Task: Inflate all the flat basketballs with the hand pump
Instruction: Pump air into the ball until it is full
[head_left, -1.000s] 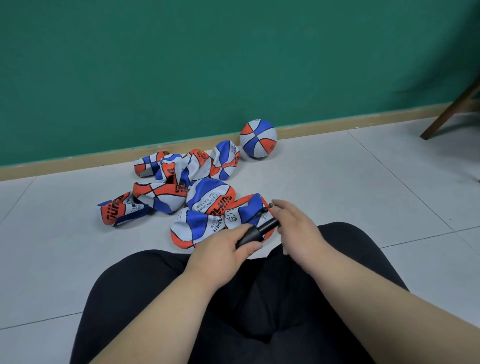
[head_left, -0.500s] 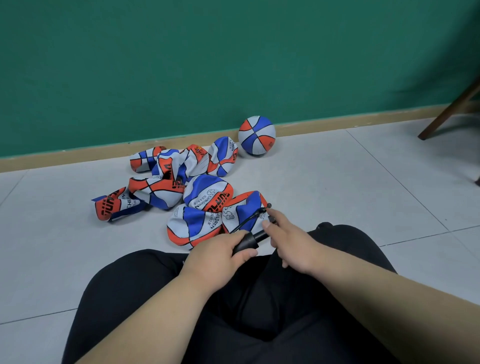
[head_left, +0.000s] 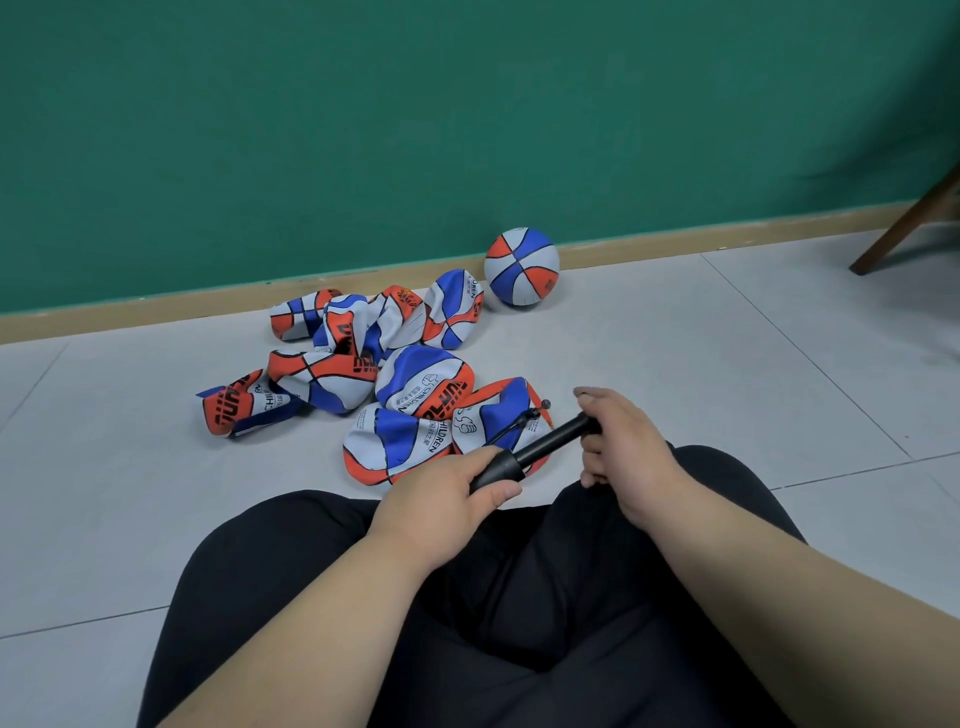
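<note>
Black hand pump (head_left: 540, 448) sits in curled fingers (head_left: 592, 460) of left hand (head_left: 441, 499) and right hand (head_left: 628, 447); one basketball (head_left: 521, 266) is inflated, the pile (head_left: 415, 384) isn't.

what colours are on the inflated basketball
The inflated basketball has orange, blue and pale grey panels, clearest in head view.

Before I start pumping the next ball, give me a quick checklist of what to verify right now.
1. Hand pump held firmly: ok, left hand grips one end, right hand the other.
2. Hose tip in a valve: cannot tell.
3. Nearest flat basketball close by: ok, just beyond the pump.
4. Inflated basketball out of the way: ok, by the wall.
5. All balls inflated: not ok, a pile lies flat.
</note>
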